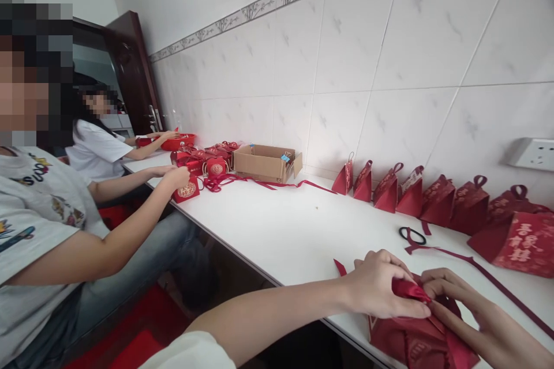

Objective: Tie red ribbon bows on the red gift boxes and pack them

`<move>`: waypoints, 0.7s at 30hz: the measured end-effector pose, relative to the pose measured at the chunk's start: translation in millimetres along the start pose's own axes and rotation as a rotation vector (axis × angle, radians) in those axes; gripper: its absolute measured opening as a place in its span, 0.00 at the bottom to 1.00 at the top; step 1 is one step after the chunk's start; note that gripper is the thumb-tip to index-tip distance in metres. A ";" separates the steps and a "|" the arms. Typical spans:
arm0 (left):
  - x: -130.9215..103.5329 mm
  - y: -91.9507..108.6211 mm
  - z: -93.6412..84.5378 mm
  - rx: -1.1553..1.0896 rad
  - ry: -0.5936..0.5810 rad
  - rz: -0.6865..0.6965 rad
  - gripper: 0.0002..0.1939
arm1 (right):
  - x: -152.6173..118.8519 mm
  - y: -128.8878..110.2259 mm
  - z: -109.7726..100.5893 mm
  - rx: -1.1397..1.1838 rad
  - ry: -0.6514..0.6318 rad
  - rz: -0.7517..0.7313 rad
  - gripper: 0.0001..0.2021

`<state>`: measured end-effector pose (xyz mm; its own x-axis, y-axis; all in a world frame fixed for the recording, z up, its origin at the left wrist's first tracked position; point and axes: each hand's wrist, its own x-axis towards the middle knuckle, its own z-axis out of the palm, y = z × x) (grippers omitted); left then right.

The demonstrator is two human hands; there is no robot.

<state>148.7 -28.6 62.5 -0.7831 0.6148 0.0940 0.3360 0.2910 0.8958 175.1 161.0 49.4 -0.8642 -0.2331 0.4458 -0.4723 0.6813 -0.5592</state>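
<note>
At the table's near edge on the right, a dark red gift box sits under both of my hands. A shiny red ribbon is bunched at the top of the box. My left hand pinches this ribbon between thumb and fingers. Close against it, my right hand has its fingertips closed on the same ribbon, where the two hands meet. A ribbon end sticks out left of my left hand. The fingers cover part of the ribbon's folds, so I cannot make out a knot.
Along the tiled wall stand several red pyramid-shaped boxes. A black loop and a long dark red ribbon strip lie before them. Farther left are a cardboard box, small red boxes and two co-workers seated along the table.
</note>
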 end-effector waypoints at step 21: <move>-1.5 5.2 5.0 0.075 0.071 0.015 0.12 | -7.4 23.6 6.8 0.050 -0.090 -0.037 0.08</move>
<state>154.2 -24.4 64.8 -0.8121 0.5665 0.1400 0.3839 0.3380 0.8593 169.2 174.1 28.1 -0.8569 -0.3208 0.4034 -0.5106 0.6357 -0.5790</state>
